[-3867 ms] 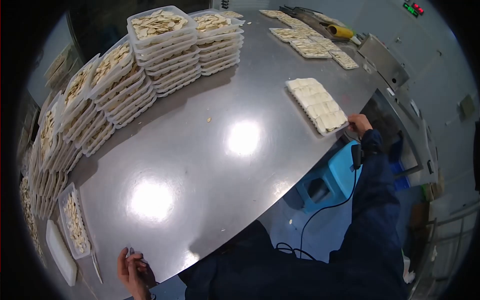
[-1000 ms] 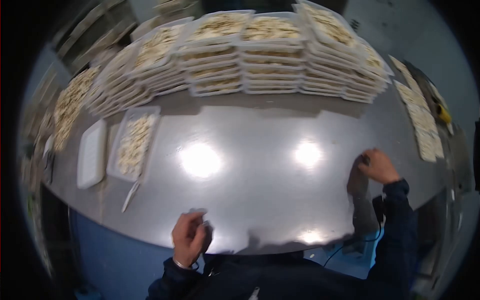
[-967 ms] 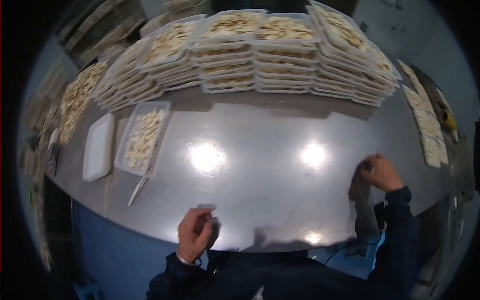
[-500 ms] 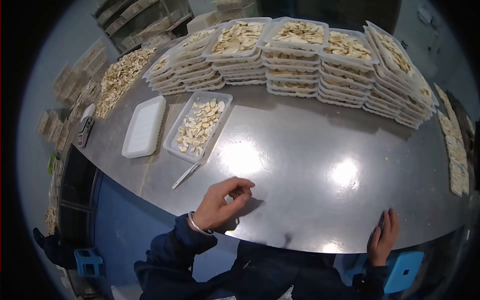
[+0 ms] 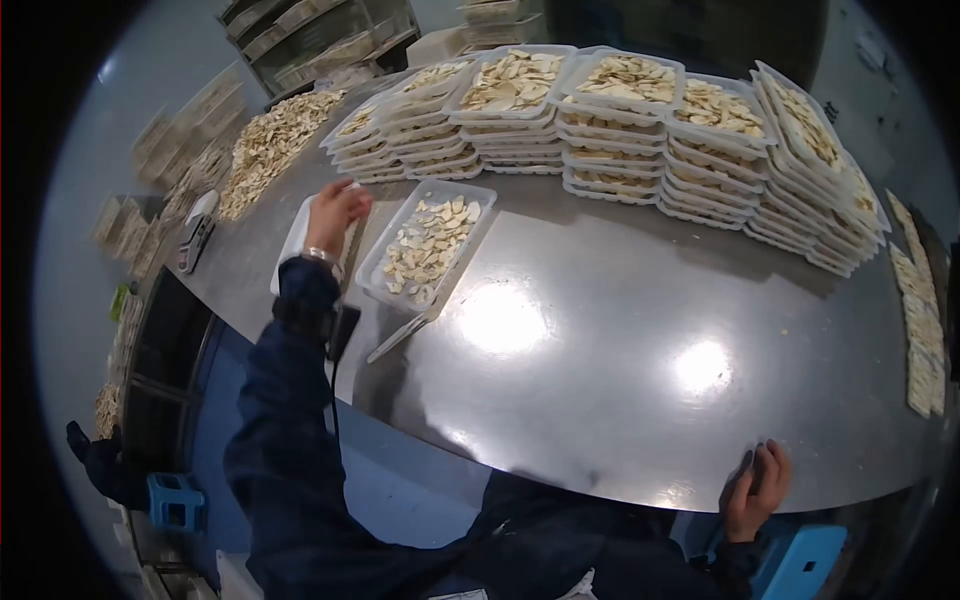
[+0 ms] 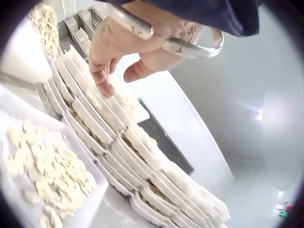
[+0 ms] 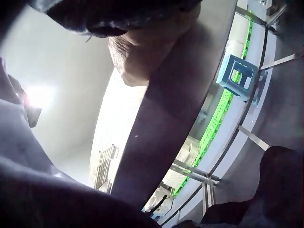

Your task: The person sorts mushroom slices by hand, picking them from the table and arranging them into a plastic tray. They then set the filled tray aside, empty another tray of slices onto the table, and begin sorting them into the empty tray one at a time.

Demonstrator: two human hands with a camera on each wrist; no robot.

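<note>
My left hand (image 5: pixel 338 215) is over a stack of white plastic trays (image 5: pixel 293 240) at the left of the steel table. In the left wrist view, the fingers of the left hand (image 6: pixel 126 50) bend loosely, thumb apart, with nothing between them. Just right of it lies a translucent tray (image 5: pixel 462 262) partly filled with pale dried slices (image 5: pixel 430 245). A slim white tool (image 5: pixel 397 338) lies at that tray's near corner. My right hand (image 5: pixel 758 495) rests at the table's front edge, fingers relaxed and holding nothing; its fingers are hidden in the right wrist view.
Stacked trays of slices (image 5: pixel 610 150) line the table's back. A heap of loose slices (image 5: pixel 275 145) lies at the far left, with a small white-topped device (image 5: pixel 197 232) nearer. Flat packed trays (image 5: pixel 915 310) sit at the right edge. A blue stool (image 5: pixel 805 565) stands below.
My right hand has left the packed tray at the right and come back to the front edge. My left hand has moved forward and left over the white trays. The head view has turned left.
</note>
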